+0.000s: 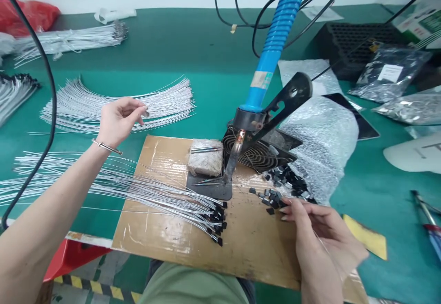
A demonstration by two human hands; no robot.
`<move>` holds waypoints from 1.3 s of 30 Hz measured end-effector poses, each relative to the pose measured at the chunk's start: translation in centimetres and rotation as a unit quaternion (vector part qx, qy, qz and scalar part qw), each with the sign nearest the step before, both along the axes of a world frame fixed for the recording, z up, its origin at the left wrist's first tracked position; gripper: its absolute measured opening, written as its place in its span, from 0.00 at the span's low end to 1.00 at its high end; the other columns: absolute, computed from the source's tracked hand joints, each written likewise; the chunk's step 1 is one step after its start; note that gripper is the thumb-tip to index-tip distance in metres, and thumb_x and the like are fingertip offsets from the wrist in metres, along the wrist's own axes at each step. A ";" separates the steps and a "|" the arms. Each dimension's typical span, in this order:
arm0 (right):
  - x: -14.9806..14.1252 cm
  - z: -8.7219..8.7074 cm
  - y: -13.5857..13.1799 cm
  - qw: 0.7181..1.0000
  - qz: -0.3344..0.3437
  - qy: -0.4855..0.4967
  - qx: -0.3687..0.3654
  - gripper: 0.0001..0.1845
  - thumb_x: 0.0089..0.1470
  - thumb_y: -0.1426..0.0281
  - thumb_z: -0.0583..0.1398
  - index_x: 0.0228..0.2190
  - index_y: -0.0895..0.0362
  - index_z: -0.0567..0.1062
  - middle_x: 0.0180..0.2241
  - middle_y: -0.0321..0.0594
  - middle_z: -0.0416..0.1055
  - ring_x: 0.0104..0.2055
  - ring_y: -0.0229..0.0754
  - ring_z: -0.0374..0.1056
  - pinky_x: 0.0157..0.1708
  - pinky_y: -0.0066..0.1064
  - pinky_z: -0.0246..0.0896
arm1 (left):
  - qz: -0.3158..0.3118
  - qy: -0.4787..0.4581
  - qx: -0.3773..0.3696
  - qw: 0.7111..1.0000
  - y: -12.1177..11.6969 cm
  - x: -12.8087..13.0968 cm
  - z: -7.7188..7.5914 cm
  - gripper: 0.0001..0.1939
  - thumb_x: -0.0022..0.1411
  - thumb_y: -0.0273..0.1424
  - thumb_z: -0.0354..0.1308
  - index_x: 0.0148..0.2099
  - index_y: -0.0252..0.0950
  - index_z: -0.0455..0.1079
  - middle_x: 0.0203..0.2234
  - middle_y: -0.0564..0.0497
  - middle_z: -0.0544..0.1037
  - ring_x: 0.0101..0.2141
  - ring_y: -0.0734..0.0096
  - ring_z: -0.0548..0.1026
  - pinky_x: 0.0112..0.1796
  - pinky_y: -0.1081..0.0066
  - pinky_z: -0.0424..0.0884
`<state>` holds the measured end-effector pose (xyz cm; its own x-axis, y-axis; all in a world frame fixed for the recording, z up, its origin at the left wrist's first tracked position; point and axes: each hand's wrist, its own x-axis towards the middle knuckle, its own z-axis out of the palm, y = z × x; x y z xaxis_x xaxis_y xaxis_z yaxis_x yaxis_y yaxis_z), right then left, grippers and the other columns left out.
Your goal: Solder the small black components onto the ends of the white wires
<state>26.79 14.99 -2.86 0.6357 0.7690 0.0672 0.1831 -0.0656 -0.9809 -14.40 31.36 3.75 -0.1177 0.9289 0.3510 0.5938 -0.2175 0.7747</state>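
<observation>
My left hand [120, 119] is closed in a pinch over a fanned bundle of white wires [165, 102]; what its fingertips hold, if anything, is too small to make out. At the right, my right hand [319, 235] is closed with a thin white wire [324, 246] running across its palm. Its fingertips are at a loose pile of small black connectors [272, 198]. Between my hands lie white wires with black connectors [217, 216] on their ends, spread over a cardboard sheet [255, 249].
A soldering iron with a blue handle [275, 42] leans in its stand, beside a small fan [258, 154] and a wrapped block [206, 157]. Bubble wrap [320, 143] lies behind the connectors. A black cable [51, 88] hangs at left; a yellow sponge [365, 236] lies at right.
</observation>
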 end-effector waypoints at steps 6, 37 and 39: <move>0.0 -0.1 -0.1 1.000 0.004 -0.017 0.010 0.24 0.48 0.50 0.75 0.25 0.57 0.77 0.28 0.41 0.80 0.28 0.37 0.73 0.32 0.27 0.70 | -0.008 -0.031 0.022 0.999 -0.5 0.4 0.1 0.10 0.60 0.41 0.71 0.35 0.41 0.79 0.29 0.51 0.83 0.31 0.64 0.83 0.38 0.63 0.81; -3.4 2.3 -3.3 0.962 0.247 0.108 -0.035 0.17 0.64 0.58 0.65 0.29 0.57 0.81 0.21 0.33 0.68 0.19 0.33 0.63 0.20 0.26 0.56 | -0.258 0.017 -0.310 0.915 -11.2 4.3 4.8 0.08 0.62 0.37 0.67 0.29 0.43 0.80 0.19 0.54 0.75 0.21 0.73 0.67 0.22 0.73 0.63; -4.8 2.9 -3.4 0.936 0.325 0.131 -0.043 0.15 0.65 0.60 0.64 0.31 0.56 0.81 0.24 0.34 0.70 0.20 0.32 0.62 0.21 0.25 0.56 | -0.268 0.004 -0.329 0.905 -12.0 5.0 3.7 0.08 0.63 0.36 0.66 0.31 0.44 0.80 0.19 0.54 0.75 0.21 0.73 0.66 0.22 0.74 0.62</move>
<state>22.00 11.63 0.04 0.0179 0.9943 -0.1048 -0.0348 -0.1042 -0.9939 -9.45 19.35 7.46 0.4115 0.8603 -0.3011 0.5454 0.0323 0.8376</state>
